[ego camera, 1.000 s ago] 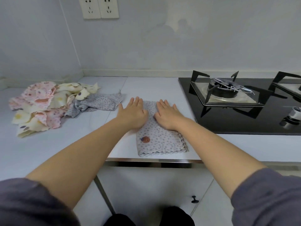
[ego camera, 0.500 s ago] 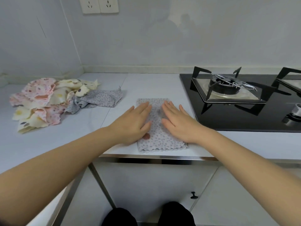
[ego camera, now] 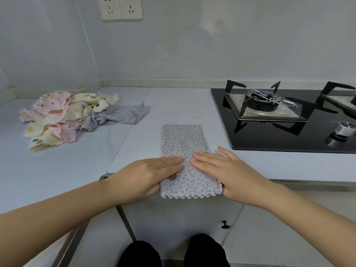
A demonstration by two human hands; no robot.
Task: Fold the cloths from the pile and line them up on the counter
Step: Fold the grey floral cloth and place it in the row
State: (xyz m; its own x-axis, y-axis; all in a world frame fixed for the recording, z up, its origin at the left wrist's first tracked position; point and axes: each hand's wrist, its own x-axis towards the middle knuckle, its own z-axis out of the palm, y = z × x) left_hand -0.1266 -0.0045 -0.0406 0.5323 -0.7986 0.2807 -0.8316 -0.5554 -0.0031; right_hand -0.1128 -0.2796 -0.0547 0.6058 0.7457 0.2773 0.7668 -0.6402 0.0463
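A folded grey dotted cloth (ego camera: pixel 184 143) lies lengthwise on the white counter (ego camera: pixel 173 105), its scalloped near edge hanging slightly over the counter's front edge. My left hand (ego camera: pixel 146 175) lies flat on its near left part, fingers together. My right hand (ego camera: pixel 223 170) presses flat on its near right part, thumb at the cloth's right side. Neither hand grips anything. The pile of unfolded cloths (ego camera: pixel 57 116), pink and cream patterned, sits at the far left, with a crumpled grey dotted cloth (ego camera: pixel 119 117) at its right side.
A black gas hob (ego camera: pixel 289 120) with pan supports and a metal knob (ego camera: pixel 344 130) fills the counter's right side. Wall sockets (ego camera: pixel 122 7) are above. Below the counter edge are a cabinet door with a small knob (ego camera: pixel 225 225) and my feet.
Both hands have slid along the folded cloth from its far end toward its near end, staying flat. The cloth's far half is now uncovered.
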